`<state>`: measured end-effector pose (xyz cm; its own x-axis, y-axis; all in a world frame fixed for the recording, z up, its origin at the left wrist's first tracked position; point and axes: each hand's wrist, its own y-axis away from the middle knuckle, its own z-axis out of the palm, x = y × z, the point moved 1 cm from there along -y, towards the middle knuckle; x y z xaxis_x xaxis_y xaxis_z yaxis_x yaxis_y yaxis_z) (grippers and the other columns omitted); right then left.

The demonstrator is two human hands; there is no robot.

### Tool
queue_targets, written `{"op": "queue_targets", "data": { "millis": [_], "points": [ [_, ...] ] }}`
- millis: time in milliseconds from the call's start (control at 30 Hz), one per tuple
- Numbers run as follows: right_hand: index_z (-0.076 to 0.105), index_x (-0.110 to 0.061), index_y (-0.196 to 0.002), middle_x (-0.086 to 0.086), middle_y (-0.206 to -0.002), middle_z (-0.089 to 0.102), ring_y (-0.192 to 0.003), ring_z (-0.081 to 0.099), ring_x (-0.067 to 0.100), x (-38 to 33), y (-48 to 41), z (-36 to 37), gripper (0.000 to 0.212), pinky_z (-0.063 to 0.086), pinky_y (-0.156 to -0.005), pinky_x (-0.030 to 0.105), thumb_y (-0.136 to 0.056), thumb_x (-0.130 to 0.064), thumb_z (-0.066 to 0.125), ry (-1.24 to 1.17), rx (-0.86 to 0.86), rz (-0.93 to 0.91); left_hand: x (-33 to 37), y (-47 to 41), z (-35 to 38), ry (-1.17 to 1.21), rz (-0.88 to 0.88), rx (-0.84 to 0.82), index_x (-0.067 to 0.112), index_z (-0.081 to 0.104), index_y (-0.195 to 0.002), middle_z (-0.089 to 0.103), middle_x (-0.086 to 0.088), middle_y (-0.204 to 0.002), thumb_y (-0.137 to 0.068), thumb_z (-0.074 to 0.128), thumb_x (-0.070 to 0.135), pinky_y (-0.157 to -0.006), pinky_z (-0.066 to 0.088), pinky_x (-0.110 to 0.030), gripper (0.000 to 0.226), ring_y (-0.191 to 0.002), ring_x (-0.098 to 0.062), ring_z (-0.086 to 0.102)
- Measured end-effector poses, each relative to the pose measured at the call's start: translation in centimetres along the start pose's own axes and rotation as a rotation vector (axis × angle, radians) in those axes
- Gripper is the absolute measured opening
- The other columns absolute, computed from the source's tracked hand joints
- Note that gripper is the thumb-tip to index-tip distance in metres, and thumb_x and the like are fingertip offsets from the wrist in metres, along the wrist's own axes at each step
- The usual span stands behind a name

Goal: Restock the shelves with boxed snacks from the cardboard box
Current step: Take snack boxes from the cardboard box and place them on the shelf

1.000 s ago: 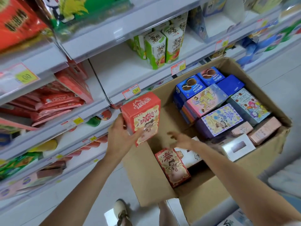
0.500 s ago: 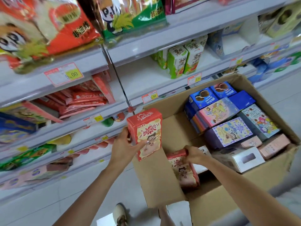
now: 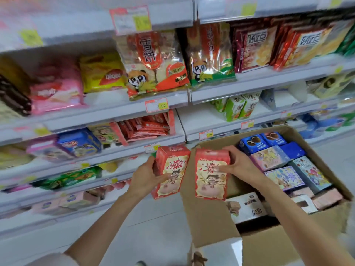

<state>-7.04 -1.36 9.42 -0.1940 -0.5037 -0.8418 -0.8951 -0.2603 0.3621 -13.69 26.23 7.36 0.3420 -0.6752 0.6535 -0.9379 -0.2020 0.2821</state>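
While two matching red snack boxes are held up side by side between the shelves (image 3: 123, 152) and the cardboard box (image 3: 207, 217), the step in hand is judged to be the carry from carton to shelf. The left grip (image 3: 146, 175) is closed round the left red box (image 3: 171, 169), with the thumb laid across its printed face, and the box is held upright in front of a lower shelf edge. The right grip (image 3: 240, 164) is closed round the top and side of the right red box (image 3: 211, 173), which is held upright just above the carton's near-left corner. The two boxes are close together, and a narrow gap is seen between them.

Inside the cardboard box, blue boxes (image 3: 255, 144) and pastel printed boxes (image 3: 269, 159) are packed tightly, with white boxes (image 3: 247, 206) nearer the front, so most of the restocking is judged to be undone. Flat red packets (image 3: 149, 125) are stacked on the shelf just above the held boxes, and green cartons (image 3: 238, 107) are stood in the bay to the right, with bare white shelf beside them. No matching red boxes can be made out on the shelves, and the left side is blurred.

For the next move, a free slot has to be picked. Both boxes then need to be raised and pushed forward. Each should be set down upright with its face outward, and should be released only once its base is resting flat.
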Motion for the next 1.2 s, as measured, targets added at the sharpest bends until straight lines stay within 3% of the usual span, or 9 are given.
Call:
{"op": "queue_targets", "data": {
  "millis": [200,300,367,467,533,633,800,1000,1200],
  "points": [
    [0.053,-0.029,-0.097,-0.004,-0.098,0.068,-0.082,0.062,0.001,-5.4,1.9,9.5,0.048,0.043,-0.064,0.01,-0.064,-0.013,0.085,0.105,-0.051,-0.089,-5.8,4.3,-8.4,-0.148,0.015,0.144,0.016,0.05,-0.108,0.064,-0.002,-0.099,-0.07,0.076,0.044,-0.066,0.043,-0.031,0.054,-0.091,-0.024,0.06],
    [0.056,-0.039,-0.095,-0.013,-0.093,0.07,-0.077,0.064,-0.008,-8.7,2.5,14.1,0.051,0.051,-0.074,0.017,-0.055,-0.043,0.087,0.155,-0.049,-0.147,-9.4,6.9,-12.6,-0.106,-0.023,0.214,0.014,0.049,-0.104,0.063,-0.001,-0.094,-0.072,0.075,0.043,-0.062,0.037,-0.028,0.05,-0.088,-0.024,0.061],
    [0.054,-0.029,-0.1,-0.006,-0.095,0.07,-0.075,0.063,-0.009,-10.6,2.5,17.7,0.049,0.049,-0.069,0.012,-0.063,-0.022,0.086,0.063,-0.064,-0.154,-12.2,8.7,-15.3,-0.073,-0.058,0.27,0.012,0.049,-0.104,0.064,-0.001,-0.094,-0.072,0.076,0.043,-0.064,0.04,-0.03,0.051,-0.09,-0.025,0.061],
    [0.051,-0.017,-0.101,0.008,-0.102,0.067,-0.088,0.064,0.012,-12.8,2.2,23.6,0.05,0.047,-0.067,0.016,-0.064,0.001,0.081,0.006,-0.105,-0.167,-16.6,11.1,-19.1,-0.005,-0.118,0.365,0.014,0.046,-0.099,0.063,-0.002,-0.091,-0.071,0.077,0.041,-0.064,0.04,-0.031,0.05,-0.089,-0.027,0.061],
    [0.051,-0.021,-0.097,-0.001,-0.096,0.066,-0.084,0.061,0.007,-14.7,2.1,27.3,0.048,0.049,-0.07,0.016,-0.065,-0.001,0.082,0.005,-0.153,-0.21,-19.2,12.8,-21.6,0.017,-0.156,0.433,0.016,0.043,-0.098,0.061,0.001,-0.087,-0.072,0.076,0.04,-0.061,0.038,-0.029,0.049,-0.086,-0.026,0.061],
    [0.053,-0.027,-0.096,-0.008,-0.096,0.068,-0.083,0.065,0.006,-17.7,2.1,32.0,0.046,0.054,-0.076,0.035,-0.067,-0.009,0.083,-0.012,-0.217,-0.246,-22.6,15.5,-24.8,0.048,-0.198,0.568,0.019,0.04,-0.095,0.057,0.008,-0.074,-0.075,0.075,0.038,-0.053,0.038,-0.027,0.044,-0.073,-0.022,0.058],
    [0.053,-0.026,-0.097,-0.007,-0.1,0.065,-0.087,0.061,-0.001,-23.4,2.1,39.0,0.046,0.046,-0.061,0.007,-0.065,-0.01,0.083,-0.036,-0.337,-0.347,-27.6,18.9,-29.1,0.118,-0.318,0.727,0.019,0.042,-0.092,0.055,0.009,-0.072,-0.076,0.073,0.039,-0.054,0.037,-0.029,0.04,-0.07,-0.021,0.056],
    [0.055,-0.025,-0.098,-0.012,-0.093,0.067,-0.076,0.065,-0.002,-29.2,1.8,46.2,0.043,0.046,-0.06,0.009,-0.066,-0.021,0.083,-0.019,-0.473,-0.45,-32.0,21.8,-33.8,0.144,-0.429,0.878,0.02,0.047,-0.095,0.058,0.008,-0.077,-0.077,0.072,0.04,-0.051,0.037,-0.022,0.038,-0.069,-0.016,0.056],
    [0.056,-0.027,-0.096,-0.008,-0.095,0.068,-0.085,0.066,0.006,-35.5,1.1,54.9,0.045,0.052,-0.073,0.025,-0.062,-0.027,0.084,0.017,-0.633,-0.525,-37.3,25.2,-38.5,0.238,-0.567,1.013,0.024,0.049,-0.096,0.065,0.007,-0.085,-0.076,0.072,0.045,-0.064,0.048,-0.03,0.037,-0.075,-0.015,0.062]
  ]
}}
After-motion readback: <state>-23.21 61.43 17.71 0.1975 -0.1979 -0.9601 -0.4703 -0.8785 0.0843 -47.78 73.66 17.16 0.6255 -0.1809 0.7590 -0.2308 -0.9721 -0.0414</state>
